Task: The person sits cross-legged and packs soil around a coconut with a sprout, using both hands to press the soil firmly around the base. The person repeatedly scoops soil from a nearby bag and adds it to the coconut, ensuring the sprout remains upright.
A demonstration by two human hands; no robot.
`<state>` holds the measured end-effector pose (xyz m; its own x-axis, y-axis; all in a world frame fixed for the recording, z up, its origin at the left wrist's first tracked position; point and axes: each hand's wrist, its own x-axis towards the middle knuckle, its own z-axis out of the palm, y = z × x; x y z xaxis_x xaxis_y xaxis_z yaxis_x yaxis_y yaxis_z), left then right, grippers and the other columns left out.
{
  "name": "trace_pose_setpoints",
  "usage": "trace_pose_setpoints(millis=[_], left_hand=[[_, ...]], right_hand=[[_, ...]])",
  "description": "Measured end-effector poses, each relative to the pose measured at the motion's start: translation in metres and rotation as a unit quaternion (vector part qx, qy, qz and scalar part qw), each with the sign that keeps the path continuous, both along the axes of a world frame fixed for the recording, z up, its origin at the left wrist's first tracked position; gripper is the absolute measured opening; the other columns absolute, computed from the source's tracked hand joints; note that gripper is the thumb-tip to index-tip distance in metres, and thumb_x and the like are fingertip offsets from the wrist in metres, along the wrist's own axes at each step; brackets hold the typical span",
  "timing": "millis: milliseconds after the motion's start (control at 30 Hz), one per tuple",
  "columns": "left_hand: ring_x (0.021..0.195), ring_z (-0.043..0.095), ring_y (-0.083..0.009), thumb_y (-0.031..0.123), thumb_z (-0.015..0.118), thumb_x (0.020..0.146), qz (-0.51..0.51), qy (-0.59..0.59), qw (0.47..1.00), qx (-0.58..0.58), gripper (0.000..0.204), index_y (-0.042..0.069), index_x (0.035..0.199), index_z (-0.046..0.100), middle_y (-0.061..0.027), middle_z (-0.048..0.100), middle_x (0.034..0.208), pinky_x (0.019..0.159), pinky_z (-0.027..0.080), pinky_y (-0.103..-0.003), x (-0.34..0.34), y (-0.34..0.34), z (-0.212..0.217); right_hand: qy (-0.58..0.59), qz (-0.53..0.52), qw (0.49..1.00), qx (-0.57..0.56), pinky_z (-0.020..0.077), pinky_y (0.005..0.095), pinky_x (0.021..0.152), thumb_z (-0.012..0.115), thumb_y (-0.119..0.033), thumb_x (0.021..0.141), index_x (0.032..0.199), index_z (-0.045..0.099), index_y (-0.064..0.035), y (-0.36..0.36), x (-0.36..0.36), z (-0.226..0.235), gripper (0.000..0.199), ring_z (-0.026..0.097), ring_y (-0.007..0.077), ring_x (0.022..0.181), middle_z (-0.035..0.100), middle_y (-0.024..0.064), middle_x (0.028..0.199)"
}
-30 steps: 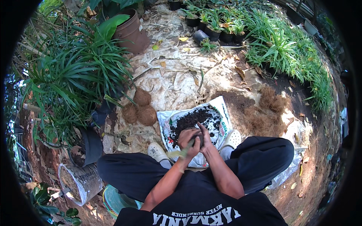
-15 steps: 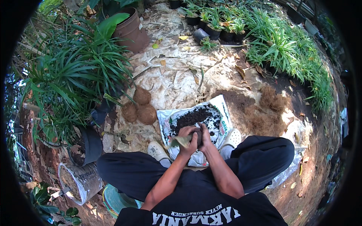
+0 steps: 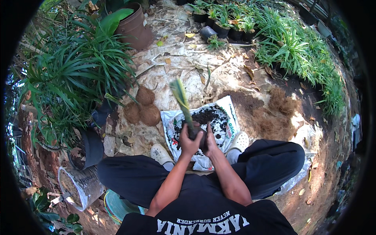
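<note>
While the left hand (image 3: pixel 189 141) has its fingers clamped round the dark clod (image 3: pixel 198 133) at the plant's (image 3: pixel 181 97) base, the right hand's (image 3: pixel 211 144) fingers press its other side, above the white sack (image 3: pixel 231 106). Even pressure from both palms would keep it whole and spare the stem. Left to right: three brown balls (image 3: pixel 149 114), one held plant, one sack, one loose fibre heap (image 3: pixel 282 105).
</note>
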<state>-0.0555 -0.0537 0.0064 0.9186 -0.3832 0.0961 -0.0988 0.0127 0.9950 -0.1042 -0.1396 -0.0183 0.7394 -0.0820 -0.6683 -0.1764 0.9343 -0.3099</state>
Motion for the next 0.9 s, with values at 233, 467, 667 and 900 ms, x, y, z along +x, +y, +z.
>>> trace_pose_setpoints(millis=[233,467,667,900], left_hand=[[0.078,0.066,-0.0167,0.011,0.07,0.084,0.166,0.365,0.912,-0.085,0.021,0.005,0.101,0.062,-0.0065,0.067,0.092,0.073,0.055,-0.031,0.037,0.028,-0.024],[0.099,0.066,-0.0318,0.04,0.059,0.087,0.062,0.536,0.777,-0.325,0.043,0.002,0.105,0.062,-0.015,0.068,0.102,0.089,0.054,-0.045,0.03,0.052,-0.02],[0.111,0.06,-0.0382,0.044,0.056,0.086,0.025,0.585,0.698,-0.412,0.05,0.002,0.113,0.062,-0.0146,0.065,0.115,0.095,0.048,-0.059,0.03,0.057,-0.006],[0.114,0.058,-0.0374,0.047,0.057,0.087,-0.019,0.564,0.706,-0.428,0.051,0.004,0.113,0.063,-0.0155,0.063,0.121,0.098,0.047,-0.056,0.034,0.053,-0.013]], right_hand=[[0.084,0.174,0.955,-0.224,0.0417,0.038,0.1,0.026,-0.081,0.089,0.133,0.055,0.0006,0.001,-0.005,-0.031,0.097,0.055,0.024,0.118,0.06,0.0157,0.128],[0.275,0.182,0.723,-0.607,0.0525,0.0375,0.08,0.072,-0.024,0.084,0.108,0.069,0.0025,-0.052,0.012,-0.109,0.036,0.069,0.029,0.09,0.072,0.0182,0.099],[0.135,0.253,0.608,-0.74,0.042,0.0418,0.105,0.081,-0.029,0.073,0.131,0.05,0.0081,-0.063,0.045,-0.138,0.075,0.052,0.0424,0.123,0.052,0.0304,0.132],[0.057,0.39,0.507,-0.767,0.0408,0.0435,0.107,0.075,-0.022,0.075,0.134,0.046,0.0088,-0.02,0.044,-0.148,0.072,0.046,0.0465,0.126,0.044,0.0307,0.141]])
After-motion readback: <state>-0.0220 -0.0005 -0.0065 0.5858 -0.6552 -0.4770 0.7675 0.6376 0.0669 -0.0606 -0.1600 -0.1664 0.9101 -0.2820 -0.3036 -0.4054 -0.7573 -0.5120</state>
